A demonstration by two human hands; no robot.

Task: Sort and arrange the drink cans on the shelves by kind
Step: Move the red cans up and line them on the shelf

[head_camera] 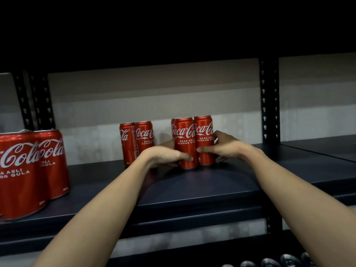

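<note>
Both grips clasping red cans (pixel 194 141), left hand (pixel 165 156), right hand (pixel 221 149), dark shelf (pixel 212 187)

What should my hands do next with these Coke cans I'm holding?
Probably slide them left. Your left hand and right hand grip the Coca-Cola can cluster, which stands apart from the matching Coca-Cola pair; closing that gap groups them.

Red cans (pixel 185 143): "Coca-Cola", "RASA ASLI KURANG GULA".

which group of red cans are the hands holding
The right-hand cluster of red Coca-Cola cans, gripped between left hand and right hand; the other groups stand untouched.
</note>
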